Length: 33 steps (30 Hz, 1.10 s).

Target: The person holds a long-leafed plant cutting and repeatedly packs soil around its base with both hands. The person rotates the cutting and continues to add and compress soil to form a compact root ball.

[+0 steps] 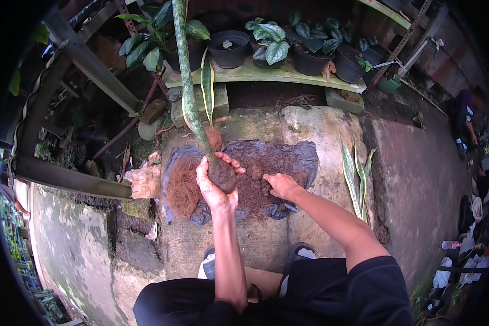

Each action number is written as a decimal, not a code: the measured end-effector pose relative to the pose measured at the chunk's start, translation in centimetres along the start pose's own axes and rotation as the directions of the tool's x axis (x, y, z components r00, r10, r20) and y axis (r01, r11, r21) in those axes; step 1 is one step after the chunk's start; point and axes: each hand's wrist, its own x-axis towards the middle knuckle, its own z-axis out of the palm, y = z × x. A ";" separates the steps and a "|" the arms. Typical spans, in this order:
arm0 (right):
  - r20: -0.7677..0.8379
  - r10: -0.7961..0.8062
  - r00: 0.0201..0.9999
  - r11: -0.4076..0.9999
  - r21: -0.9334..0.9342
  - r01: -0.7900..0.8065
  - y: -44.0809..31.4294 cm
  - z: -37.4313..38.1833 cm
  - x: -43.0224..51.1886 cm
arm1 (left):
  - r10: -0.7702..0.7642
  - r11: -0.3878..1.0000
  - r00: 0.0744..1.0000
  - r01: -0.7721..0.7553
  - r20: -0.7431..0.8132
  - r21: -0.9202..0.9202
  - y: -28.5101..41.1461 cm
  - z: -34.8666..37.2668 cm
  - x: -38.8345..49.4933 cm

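Observation:
My left hand [219, 185] cups a ball of dark soil [222, 177] at the base of a tall, mottled green snake plant leaf [186, 81]. To the right, my right hand [280, 185] touches loose brown soil [250, 163] with its fingertips; whether it pinches any soil is hidden. The soil lies on a dark plastic sheet [305, 157] on the ground. A heap of brown coconut fibre [183, 187] covers the sheet's left part. Behind my left hand, a yellow-edged snake plant leaf [207, 87] stands with a fibre-wrapped base [214, 139].
More yellow-edged snake plant leaves [355, 179] lie on the concrete at right. Potted plants in black pots [229, 51] line a low mossy bench [265, 75] ahead. A metal frame [73, 181] stands at left. Another person [466, 118] is at far right, near bags and a bottle [450, 245].

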 end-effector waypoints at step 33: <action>-0.006 0.019 1.000 0.999 0.036 -0.019 4.0 2.4 0.8 | -0.187 0.982 0.981 0.186 0.050 0.017 0.7 1.1 -0.2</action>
